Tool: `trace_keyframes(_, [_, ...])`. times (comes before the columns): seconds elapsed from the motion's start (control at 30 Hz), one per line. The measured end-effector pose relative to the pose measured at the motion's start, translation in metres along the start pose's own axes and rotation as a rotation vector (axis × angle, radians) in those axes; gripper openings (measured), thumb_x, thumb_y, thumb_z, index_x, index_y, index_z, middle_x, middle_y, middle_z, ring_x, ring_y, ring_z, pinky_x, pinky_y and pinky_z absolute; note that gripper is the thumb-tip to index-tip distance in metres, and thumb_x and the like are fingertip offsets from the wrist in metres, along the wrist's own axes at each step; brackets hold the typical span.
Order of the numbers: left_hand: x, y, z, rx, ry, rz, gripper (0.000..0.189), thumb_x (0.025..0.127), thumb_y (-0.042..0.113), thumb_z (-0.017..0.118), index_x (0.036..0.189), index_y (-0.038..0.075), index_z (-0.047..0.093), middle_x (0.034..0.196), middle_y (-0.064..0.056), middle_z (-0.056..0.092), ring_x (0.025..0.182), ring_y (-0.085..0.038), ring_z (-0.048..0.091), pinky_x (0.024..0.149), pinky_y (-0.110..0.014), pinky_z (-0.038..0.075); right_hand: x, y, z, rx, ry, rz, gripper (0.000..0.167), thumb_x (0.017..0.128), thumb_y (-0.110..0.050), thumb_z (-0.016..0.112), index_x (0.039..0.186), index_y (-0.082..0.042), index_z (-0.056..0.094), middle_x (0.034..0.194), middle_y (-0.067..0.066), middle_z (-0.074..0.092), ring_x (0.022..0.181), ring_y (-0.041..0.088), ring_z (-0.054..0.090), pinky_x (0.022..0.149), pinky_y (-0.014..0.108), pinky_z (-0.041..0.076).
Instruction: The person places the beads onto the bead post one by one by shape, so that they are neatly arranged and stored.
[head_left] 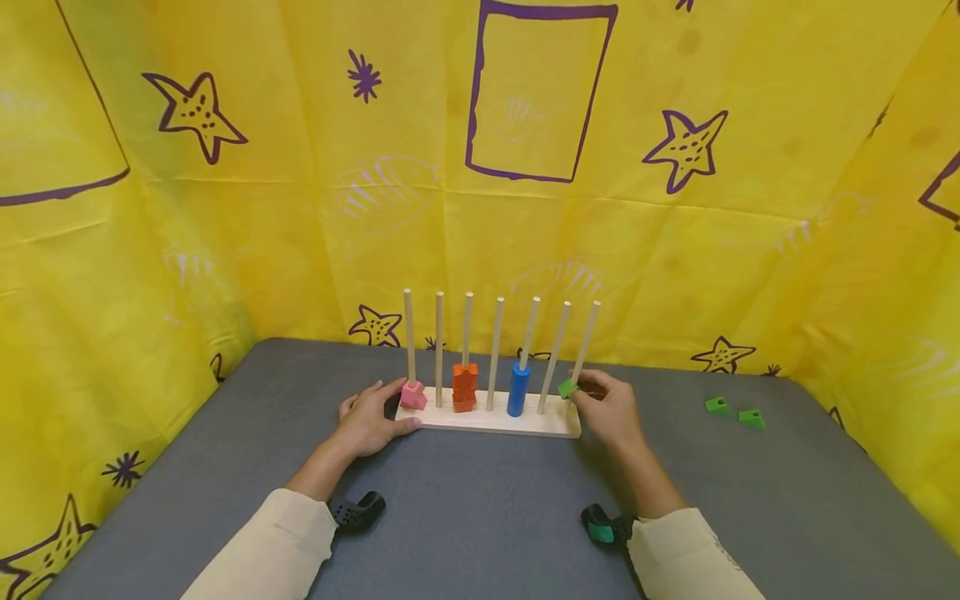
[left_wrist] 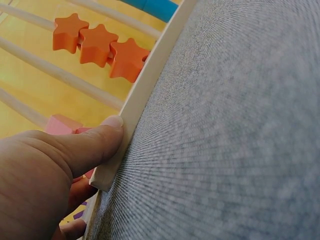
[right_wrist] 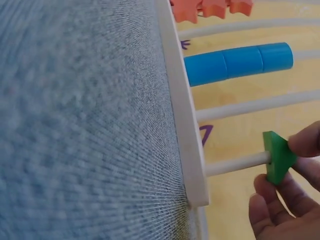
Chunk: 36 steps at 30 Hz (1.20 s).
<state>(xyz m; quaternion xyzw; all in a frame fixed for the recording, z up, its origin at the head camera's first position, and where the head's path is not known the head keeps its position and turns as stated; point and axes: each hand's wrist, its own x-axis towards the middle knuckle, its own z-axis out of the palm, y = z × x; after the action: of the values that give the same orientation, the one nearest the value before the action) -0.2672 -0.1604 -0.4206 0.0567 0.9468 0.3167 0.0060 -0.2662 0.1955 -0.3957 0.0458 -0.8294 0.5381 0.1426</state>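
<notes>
A wooden base [head_left: 487, 424] with several upright pegs stands on the table. My left hand [head_left: 369, 421] holds its left end, the thumb [left_wrist: 107, 134] pressed along the front edge. Pink blocks [head_left: 413, 396] sit on the leftmost peg beside that hand, partly hidden by the thumb in the left wrist view. At the other end my right hand [head_left: 611, 410] pinches a green triangular block [right_wrist: 279, 157] between thumb and fingers. The rightmost peg [right_wrist: 237, 163] runs into the block's hole, and the block is part way up it, above the base.
Three orange stars [left_wrist: 97, 44] are stacked on one peg, and three blue cylinders [right_wrist: 240, 63] on another. Two loose green triangular blocks [head_left: 717, 406] lie on the grey table [head_left: 480, 508] to the right. A yellow patterned cloth [head_left: 420, 217] hangs behind and at both sides.
</notes>
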Motion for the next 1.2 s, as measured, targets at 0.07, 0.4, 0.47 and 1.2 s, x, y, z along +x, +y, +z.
trace_keyframes(0.07, [0.0,0.0,0.001,0.0,-0.003,-0.001,0.08,0.082,0.037,0.077,0.146,0.005,0.042,0.142,-0.024,0.044,0.138,-0.043,0.022,0.104,-0.06,0.005,0.0,0.003,0.001,-0.009,-0.004,0.005,0.024,0.085,0.002,0.065,0.108,0.005,0.07,0.097,0.014,0.07,0.09,0.03,0.067,0.075,0.031,0.052])
trace_keyframes(0.4, [0.0,0.0,0.001,0.005,-0.004,-0.005,0.081,0.082,0.038,0.077,0.146,0.006,0.041,0.142,-0.025,0.044,0.137,-0.044,0.022,0.104,-0.061,0.005,0.0,0.013,0.004,-0.07,-0.025,-0.001,0.024,0.081,0.004,0.065,0.105,0.005,0.071,0.094,0.014,0.07,0.092,0.03,0.064,0.083,0.043,0.05])
trace_keyframes(0.47, [0.0,0.0,0.001,0.006,-0.005,-0.006,0.081,0.082,0.038,0.077,0.146,0.006,0.041,0.142,-0.025,0.043,0.137,-0.044,0.022,0.104,-0.061,0.005,0.0,0.015,0.004,-0.088,-0.041,0.012,0.024,0.081,0.004,0.065,0.105,0.004,0.071,0.095,0.013,0.07,0.094,0.03,0.064,0.085,0.046,0.049])
trace_keyframes(1.2, [0.001,-0.002,0.001,0.006,-0.016,-0.015,0.081,0.082,0.039,0.076,0.147,0.007,0.041,0.142,-0.025,0.043,0.137,-0.044,0.021,0.104,-0.062,0.004,0.003,-0.012,-0.028,-0.084,0.007,-0.009,0.025,0.087,0.002,0.06,0.11,0.003,0.069,0.107,0.019,0.066,0.096,0.033,0.063,0.077,0.034,0.051])
